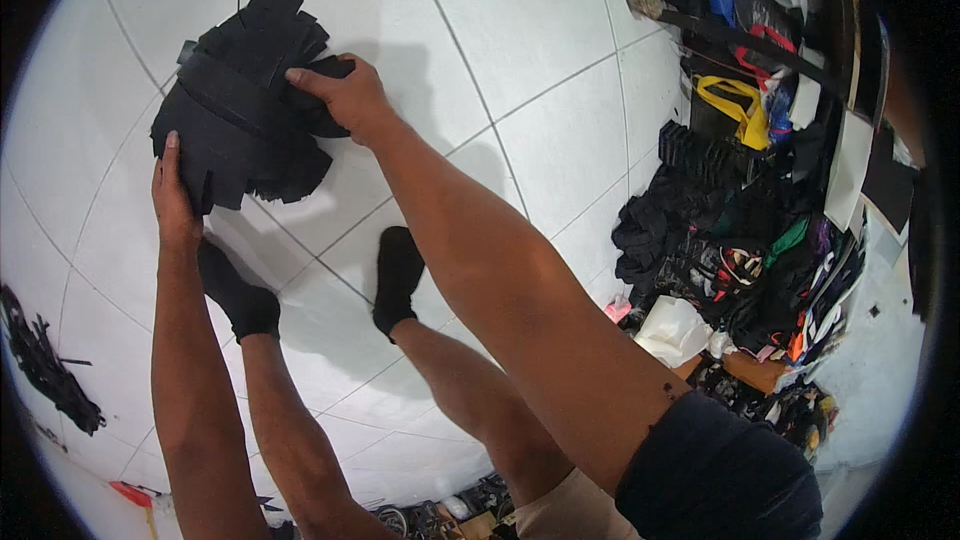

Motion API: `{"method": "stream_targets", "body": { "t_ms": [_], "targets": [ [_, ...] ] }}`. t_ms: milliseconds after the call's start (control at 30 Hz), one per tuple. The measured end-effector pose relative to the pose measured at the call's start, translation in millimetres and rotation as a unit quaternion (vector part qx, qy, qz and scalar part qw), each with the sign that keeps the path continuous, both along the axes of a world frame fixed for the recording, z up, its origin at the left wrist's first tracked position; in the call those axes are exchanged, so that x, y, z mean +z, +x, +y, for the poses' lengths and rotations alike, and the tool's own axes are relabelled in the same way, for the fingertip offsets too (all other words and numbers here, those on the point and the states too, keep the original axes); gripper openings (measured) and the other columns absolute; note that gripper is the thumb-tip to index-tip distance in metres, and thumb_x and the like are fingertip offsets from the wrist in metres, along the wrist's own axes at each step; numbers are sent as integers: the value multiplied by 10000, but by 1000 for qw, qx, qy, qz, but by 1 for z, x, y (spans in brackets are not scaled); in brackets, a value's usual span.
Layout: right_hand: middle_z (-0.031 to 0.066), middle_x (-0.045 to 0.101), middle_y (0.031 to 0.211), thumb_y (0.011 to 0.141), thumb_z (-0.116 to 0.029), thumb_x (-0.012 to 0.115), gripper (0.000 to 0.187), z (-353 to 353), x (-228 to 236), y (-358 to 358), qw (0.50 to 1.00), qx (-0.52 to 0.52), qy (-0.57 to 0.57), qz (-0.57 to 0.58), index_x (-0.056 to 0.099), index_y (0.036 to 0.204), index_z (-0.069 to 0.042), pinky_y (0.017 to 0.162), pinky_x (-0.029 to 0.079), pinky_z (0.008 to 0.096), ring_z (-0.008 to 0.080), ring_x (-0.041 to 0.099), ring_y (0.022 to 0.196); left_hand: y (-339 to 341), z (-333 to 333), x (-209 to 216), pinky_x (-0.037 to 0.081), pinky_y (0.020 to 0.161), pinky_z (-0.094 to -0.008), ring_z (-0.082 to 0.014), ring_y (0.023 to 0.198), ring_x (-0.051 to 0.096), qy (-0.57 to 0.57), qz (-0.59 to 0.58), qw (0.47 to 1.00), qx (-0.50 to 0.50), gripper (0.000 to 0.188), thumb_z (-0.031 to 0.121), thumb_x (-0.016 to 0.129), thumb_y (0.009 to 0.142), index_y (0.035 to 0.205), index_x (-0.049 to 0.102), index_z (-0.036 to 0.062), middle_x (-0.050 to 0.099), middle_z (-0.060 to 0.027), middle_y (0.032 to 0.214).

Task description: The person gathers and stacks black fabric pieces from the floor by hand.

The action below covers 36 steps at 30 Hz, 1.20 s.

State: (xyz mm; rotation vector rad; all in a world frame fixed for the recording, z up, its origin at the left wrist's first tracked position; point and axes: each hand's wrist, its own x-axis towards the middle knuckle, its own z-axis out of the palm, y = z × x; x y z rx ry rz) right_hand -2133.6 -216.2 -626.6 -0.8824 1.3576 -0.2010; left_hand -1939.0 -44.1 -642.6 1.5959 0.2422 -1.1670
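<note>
A thick bundle of flat black strips [225, 155], looking like cut fabric or webbing, is held out over the white tiled floor. Its ends are uneven, and a black band runs slantwise across its middle. My left hand [175, 195] grips the near left edge, thumb on top and the other fingers hidden beneath. On the right side, my right hand [350, 100] is closed on the bundle, thumb pressed over a dark flap and fingers tucked under. Whether the bundle rests on the floor cannot be told.
My feet in black socks [398, 275] stand close below the bundle. Along the right lies a large heap of black cloth [680, 205], with a yellow strap [735, 105] and a white bag [675, 330]. Another dark bunch of strips [50, 365] lies at the far left.
</note>
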Motion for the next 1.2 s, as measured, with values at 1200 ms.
{"method": "stream_targets", "body": {
  "t_ms": [1200],
  "targets": [
    [145, 630, 965, 681, -347, 844, 614, -7, 97, -448, 964, -263, -20, -27, 576, 1054, 60, 752, 527, 325, 222, 625, 863, -391, -139, 130, 474, 901, -319, -263, 1052, 563, -69, 3, 962, -265, 731, 357, 722, 814, 1267, 426, -134, 544, -212, 1184]
  ]
}}
